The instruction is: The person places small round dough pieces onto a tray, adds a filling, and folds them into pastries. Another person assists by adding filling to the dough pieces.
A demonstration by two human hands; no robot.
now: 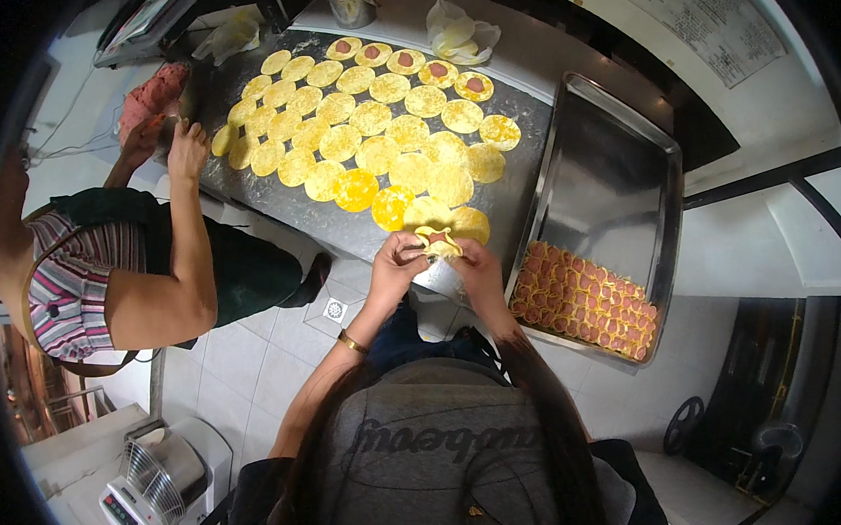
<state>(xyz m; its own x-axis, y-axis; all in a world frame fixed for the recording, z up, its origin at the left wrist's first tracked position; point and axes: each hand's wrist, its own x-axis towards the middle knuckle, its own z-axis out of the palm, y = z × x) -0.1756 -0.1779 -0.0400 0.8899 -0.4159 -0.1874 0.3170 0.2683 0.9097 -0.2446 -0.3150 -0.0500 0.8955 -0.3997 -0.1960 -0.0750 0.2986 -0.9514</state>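
Note:
Between my two hands, just over the table's near edge, is a dumpling (436,243): a yellow round wrapper gathered up around pink meat filling. My left hand (399,259) pinches its left side, and my right hand (476,267) pinches its right side. Rows of flat yellow wrappers (369,119) cover the floured dark table (521,176) beyond my hands. Several wrappers along the far row carry a lump of pink filling (405,60). To my right, a metal tray (598,158) has its near end packed with open-topped dumplings (584,297).
At the left a co-worker (164,266) stands with both hands by a mound of pink filling (155,94). Plastic bags (462,34) and a metal container (352,7) lie at the table's far side. A mixer (161,485) stands at lower left.

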